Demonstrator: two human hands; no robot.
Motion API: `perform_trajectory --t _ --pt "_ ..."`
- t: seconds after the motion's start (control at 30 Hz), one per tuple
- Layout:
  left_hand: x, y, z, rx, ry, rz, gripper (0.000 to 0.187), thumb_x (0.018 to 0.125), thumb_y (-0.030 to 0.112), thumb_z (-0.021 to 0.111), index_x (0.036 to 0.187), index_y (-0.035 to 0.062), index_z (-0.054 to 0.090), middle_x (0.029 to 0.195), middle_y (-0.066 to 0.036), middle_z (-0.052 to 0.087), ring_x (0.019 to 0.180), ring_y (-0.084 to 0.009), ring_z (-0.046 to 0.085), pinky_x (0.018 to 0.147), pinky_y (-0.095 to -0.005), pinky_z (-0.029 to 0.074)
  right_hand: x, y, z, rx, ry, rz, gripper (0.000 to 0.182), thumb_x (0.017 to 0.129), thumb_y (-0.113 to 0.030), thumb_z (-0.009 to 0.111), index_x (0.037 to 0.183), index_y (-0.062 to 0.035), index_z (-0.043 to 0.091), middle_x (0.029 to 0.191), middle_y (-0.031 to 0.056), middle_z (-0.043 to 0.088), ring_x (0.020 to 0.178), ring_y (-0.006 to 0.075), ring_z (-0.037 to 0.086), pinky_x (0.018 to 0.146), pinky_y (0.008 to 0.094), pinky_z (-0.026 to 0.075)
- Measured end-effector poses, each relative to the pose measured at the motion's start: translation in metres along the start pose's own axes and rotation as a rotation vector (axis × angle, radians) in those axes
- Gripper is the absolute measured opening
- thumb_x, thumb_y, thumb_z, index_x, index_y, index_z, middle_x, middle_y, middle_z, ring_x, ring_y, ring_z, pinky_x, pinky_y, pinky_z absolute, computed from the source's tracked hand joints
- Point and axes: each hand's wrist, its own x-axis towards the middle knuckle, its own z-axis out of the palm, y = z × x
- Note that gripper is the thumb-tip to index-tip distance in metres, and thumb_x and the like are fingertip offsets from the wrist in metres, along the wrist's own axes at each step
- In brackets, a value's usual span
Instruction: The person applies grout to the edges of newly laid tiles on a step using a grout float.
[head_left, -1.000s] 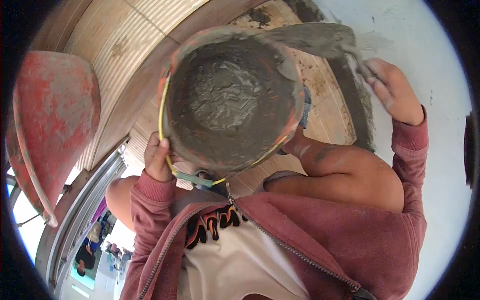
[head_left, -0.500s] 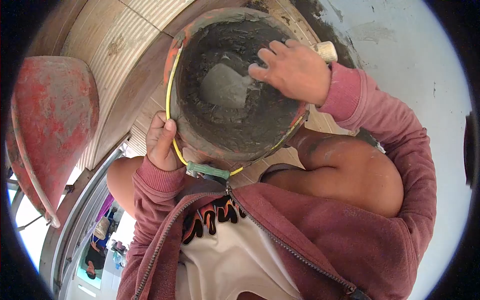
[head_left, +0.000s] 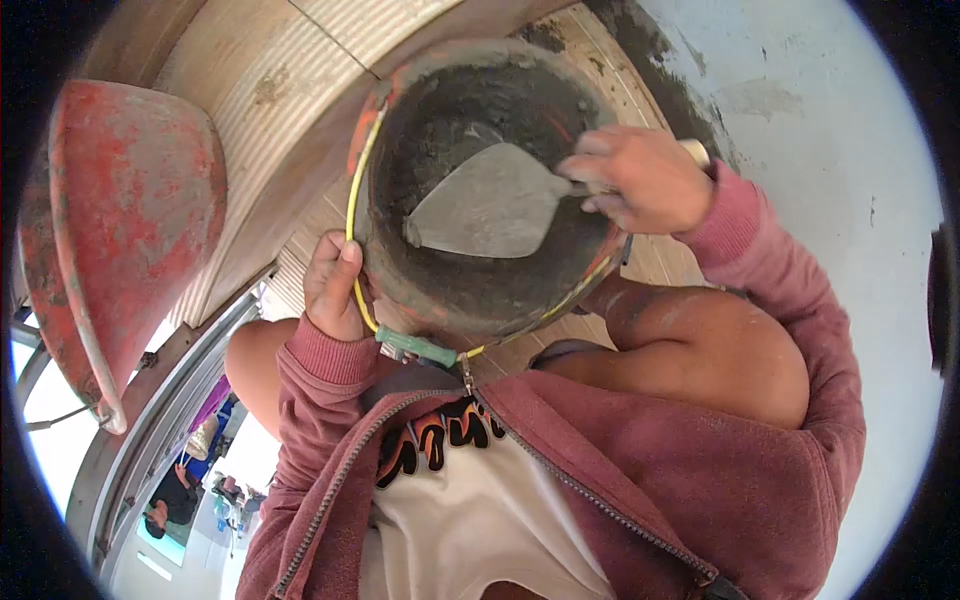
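A mud-caked bucket with orange patches sits in front of me, dark wet mortar coating its inside. Its yellow wire handle has a green grip hanging at the near side. My left hand pinches the wire and bucket edge at the left. Closed around the handle of a pointed trowel, my right hand is over the bucket's right rim. The grey trowel blade lies flat across the bucket opening, its tip toward the left.
A red, mortar-stained wheelbarrow tray stands at the left. Ridged tile backs are stacked behind the bucket. A pale wall rises on the right, smeared with mortar low down. Another person is far off at lower left.
The trowel blade has come up out of the mortar and now shows whole. My right hand has shifted slightly right and down. My left hand stays on the bucket edge.
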Motion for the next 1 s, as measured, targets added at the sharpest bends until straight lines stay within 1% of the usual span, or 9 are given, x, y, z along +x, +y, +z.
perform_trajectory --t 0.1,0.23,0.3,0.37,0.5,0.63,0.83,0.9,1.0 --pt "0.003 -0.003 -0.020 0.380 0.056 0.187 0.019 0.081 0.025 0.047 0.078 0.0061 0.044 0.061 0.001 0.045 0.049 -0.0067 0.039 0.044 -0.0172 0.030 -0.026 0.016 -0.027 0.116 0.115 0.078 0.031 0.061 -0.015 0.063 0.089 -0.0083 0.052 0.081 0.0095 0.050 0.079 0.0293 0.051 0.062 0.0376 0.043" --pt "0.006 0.002 -0.024 0.026 0.162 0.109 0.022 0.078 0.026 0.050 0.076 0.0045 0.044 0.068 -0.003 0.048 0.061 -0.0105 0.044 0.055 -0.0203 0.036 -0.063 0.051 -0.031 0.176 0.448 0.314 0.031 0.070 -0.018 0.059 0.094 -0.0029 0.046 0.085 0.0130 0.050 0.081 0.0339 0.049 0.062 0.0384 0.042" --pt "0.014 -0.017 -0.046 -0.040 0.117 0.164 0.020 0.079 0.023 0.049 0.078 0.0038 0.044 0.074 -0.006 0.051 0.065 -0.0122 0.047 0.061 -0.0225 0.039 -0.068 0.064 -0.037 0.155 0.396 0.402 0.031 0.075 -0.021 0.056 0.094 0.0000 0.043 0.083 0.0176 0.049 0.078 0.0365 0.048 0.063 0.0379 0.041" --pt "0.009 -0.006 -0.037 -0.020 0.101 0.114 0.017 0.079 0.020 0.049 0.078 0.0037 0.044 0.077 -0.007 0.053 0.069 -0.0134 0.049 0.064 -0.0241 0.040 -0.076 0.091 -0.017 0.333 0.330 0.671 0.033 0.078 -0.023 0.053 0.095 0.0019 0.040 0.081 0.0224 0.047 0.074 0.0364 0.046 0.065 0.0369 0.040" --pt "0.012 -0.010 -0.039 -0.079 0.069 0.126 0.022 0.081 0.024 0.047 0.086 0.0030 0.045 0.082 -0.005 0.051 0.075 -0.0120 0.047 0.067 -0.0236 0.038 -0.065 0.118 -0.008 0.591 0.445 0.637 0.035 0.078 -0.025 0.054 0.090 0.0049 0.042 0.080 0.0183 0.049 0.074 0.0238 0.047 0.069 0.0337 0.039" --pt "0.008 -0.002 -0.024 -0.099 0.148 0.110 0.018 0.079 0.019 0.051 0.078 0.0027 0.044 0.079 -0.007 0.053 0.071 -0.0143 0.050 0.066 -0.0250 0.041 -0.052 0.139 -0.013 0.562 0.363 0.713 0.034 0.077 -0.025 0.055 0.087 0.0062 0.044 0.081 0.0140 0.050 0.081 0.0220 0.047 0.073 0.0327 0.038" --pt "0.005 -0.007 -0.024 -0.120 0.165 0.080 0.021 0.078 0.023 0.052 0.078 0.0038 0.043 0.077 -0.007 0.053 0.068 -0.0136 0.050 0.064 -0.0242 0.041 -0.039 0.130 -0.045 1.123 0.309 0.926 0.027 0.078 -0.020 0.054 0.086 0.0048 0.046 0.076 0.0105 0.050 0.058 0.0162 0.052 0.049 0.0284 0.043" --pt "0.004 -0.007 -0.021 -0.143 0.167 0.079 0.022 0.078 0.024 0.052 0.078 0.0040 0.043 0.077 -0.007 0.053 0.068 -0.0135 0.050 0.063 -0.0241 0.042 -0.038 0.125 -0.044 1.359 0.486 0.923 0.022 0.079 -0.018 0.052 0.086 0.0025 0.045 0.070 0.0079 0.049 0.045 0.0127 0.048 0.036 0.0266 0.039" --pt "0.002 -0.007 -0.021 -0.104 0.176 0.065 0.021 0.078 0.024 0.052 0.076 0.0048 0.042 0.076 -0.006 0.053 0.068 -0.0132 0.051 0.062 -0.0233 0.042 -0.042 0.116 -0.023 1.448 0.574 0.887 0.020 0.080 -0.017 0.051 0.085 0.0013 0.044 0.068 0.0072 0.048 0.045 0.0152 0.049 0.037 0.0268 0.041"
